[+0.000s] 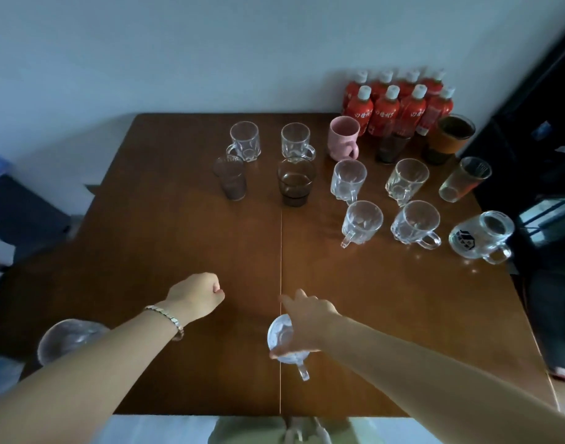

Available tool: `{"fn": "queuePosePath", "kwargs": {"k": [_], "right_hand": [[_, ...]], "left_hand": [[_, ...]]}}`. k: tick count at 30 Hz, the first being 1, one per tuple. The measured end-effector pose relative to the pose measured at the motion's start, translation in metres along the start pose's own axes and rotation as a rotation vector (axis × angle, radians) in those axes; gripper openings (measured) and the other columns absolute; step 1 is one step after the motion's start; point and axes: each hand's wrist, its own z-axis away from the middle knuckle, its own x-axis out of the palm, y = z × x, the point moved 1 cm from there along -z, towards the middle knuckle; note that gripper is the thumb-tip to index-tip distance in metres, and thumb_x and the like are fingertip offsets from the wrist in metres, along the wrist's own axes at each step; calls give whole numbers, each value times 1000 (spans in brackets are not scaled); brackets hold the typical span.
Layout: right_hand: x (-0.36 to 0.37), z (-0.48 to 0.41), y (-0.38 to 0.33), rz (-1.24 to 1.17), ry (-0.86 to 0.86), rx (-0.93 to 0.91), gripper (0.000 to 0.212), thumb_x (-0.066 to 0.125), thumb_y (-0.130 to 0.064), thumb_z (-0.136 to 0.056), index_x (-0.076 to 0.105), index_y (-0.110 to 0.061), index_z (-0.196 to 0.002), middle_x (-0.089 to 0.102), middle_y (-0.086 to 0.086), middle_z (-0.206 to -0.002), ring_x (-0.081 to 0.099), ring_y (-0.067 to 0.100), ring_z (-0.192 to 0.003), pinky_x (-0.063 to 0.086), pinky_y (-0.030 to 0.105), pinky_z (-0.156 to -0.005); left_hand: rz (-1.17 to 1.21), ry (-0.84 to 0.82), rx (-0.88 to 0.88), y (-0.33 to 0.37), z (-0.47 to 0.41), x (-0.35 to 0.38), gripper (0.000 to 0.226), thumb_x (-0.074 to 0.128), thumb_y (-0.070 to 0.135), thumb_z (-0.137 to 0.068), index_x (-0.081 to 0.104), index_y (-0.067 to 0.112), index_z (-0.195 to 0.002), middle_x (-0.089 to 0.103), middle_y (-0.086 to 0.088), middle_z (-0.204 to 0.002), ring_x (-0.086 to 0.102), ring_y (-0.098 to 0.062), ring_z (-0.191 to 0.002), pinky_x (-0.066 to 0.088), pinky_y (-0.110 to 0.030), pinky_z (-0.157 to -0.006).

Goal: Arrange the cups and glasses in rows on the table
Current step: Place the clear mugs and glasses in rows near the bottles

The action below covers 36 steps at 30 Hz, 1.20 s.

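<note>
- The brown table (pixel 178 235) fills most of my feed, with a seam running down its middle.
- A block of red bottles (pixel 399 107) with white caps stands in two ranks at the upper right, against the wall.
- The back row runs from the upper right to upper centre. I read a banded tumbler (pixel 449 139), a dark glass (pixel 391 149), a pink mug (pixel 343 137), a centre clear mug (pixel 297 142) and a leftmost clear mug (pixel 244 141).
- The second row sits just below that: a smoky glass (pixel 231 177), a brown glass (pixel 295 182), a faceted mug (pixel 348 181), its twin (pixel 406 181) and a tall tinted glass (pixel 465 179).
- The third row is on the right side only: a handled mug (pixel 361 222), a second handled mug (pixel 415 224) and a printed mug (pixel 481 233) near the table's right edge.
- A blurred glass (pixel 66 338) shows at the lower left, partly behind the left forearm.
- The right hand (pixel 306 318), at lower centre, reaches over the held mug (pixel 282 339) from above. Its fingers (pixel 290 299) grip the rim, with the forefinger sticking forward.
- That mug is on the seam near the table's front edge, handle toward the bottom of the frame. I cannot tell whether it touches the table.
- The left hand (pixel 198 294), just left of the seam, has its fingers curled into a fist holding nothing — well apart from every cup.
- A bracelet (pixel 166 317) circles the left wrist.
</note>
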Motion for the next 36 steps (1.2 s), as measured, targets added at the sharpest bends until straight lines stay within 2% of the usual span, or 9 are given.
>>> {"fn": "queuePosePath", "kwargs": {"k": [4, 11, 14, 17, 21, 25, 27, 30, 36], "right_hand": [[12, -2, -18, -17, -13, 115, 89, 64, -64, -69, 31, -20, -139, 42, 7, -128, 54, 29, -114, 50, 39, -86], [19, 8, -32, -182, 80, 297, 74, 70, -45, -70, 36, -15, -128, 35, 6, -123, 46, 24, -111, 48, 30, -77], [14, 7, -31, -174, 64, 274, 72, 73, -43, -67, 40, -17, -126, 36, 5, -122, 47, 24, -110, 50, 31, -79], [-9, -5, -16, -258, 75, 303, 71, 75, -40, -62, 43, -18, -123, 41, 3, -115, 55, 26, -107, 53, 33, -83], [-59, -37, 9, -327, 271, 320, 71, 77, -30, -62, 39, -15, -120, 39, 0, -104, 56, 29, -107, 47, 33, -77], [-104, -70, 34, -305, 413, 356, 70, 75, -28, -66, 37, -12, -123, 43, 7, -118, 52, 30, -114, 51, 38, -85], [-115, -85, 44, -287, 386, 352, 70, 75, -28, -64, 38, -14, -122, 43, 5, -116, 53, 28, -113, 51, 38, -89], [-120, -98, 53, -247, 344, 314, 69, 73, -30, -60, 42, -17, -120, 43, 2, -113, 52, 25, -111, 50, 35, -86], [-116, -107, 58, -210, 309, 232, 64, 69, -30, -68, 42, -18, -125, 45, 5, -120, 49, 27, -116, 45, 35, -93]], "left_hand": [[-4, -42, 79, -11, -10, 4, 21, 47, 33, -94, 64, 21, -96, 70, 1, -95, 66, -20, -88, 46, -28, -68], [-10, -97, 162, -24, -21, 2, 20, 45, 32, -93, 62, 22, -97, 68, 4, -96, 65, -20, -86, 45, -26, -66], [-19, -117, 162, -28, -24, 1, 20, 44, 32, -94, 61, 22, -100, 68, 4, -99, 66, -19, -89, 48, -28, -72], [-6, -101, 137, -32, -28, -3, 21, 44, 31, -94, 62, 22, -100, 67, 5, -100, 65, -19, -92, 46, -26, -70], [38, -60, 93, -38, -30, -9, 23, 42, 28, -94, 63, 20, -101, 68, 3, -96, 65, -19, -89, 45, -26, -68], [95, -29, 22, -45, -28, -10, 23, 43, 28, -93, 63, 20, -102, 69, 3, -96, 65, -20, -86, 44, -26, -67], [105, -25, -4, -47, -25, -10, 23, 43, 27, -94, 63, 18, -102, 70, 1, -95, 66, -21, -87, 47, -26, -68], [145, -15, -45, -49, -21, -5, 24, 45, 28, -94, 64, 17, -103, 71, 2, -95, 67, -19, -87, 54, -30, -74], [164, 8, -129, -47, -8, 2, 23, 44, 30, -94, 62, 21, -106, 66, 6, -87, 61, -15, -76, 44, -24, -64]]}}
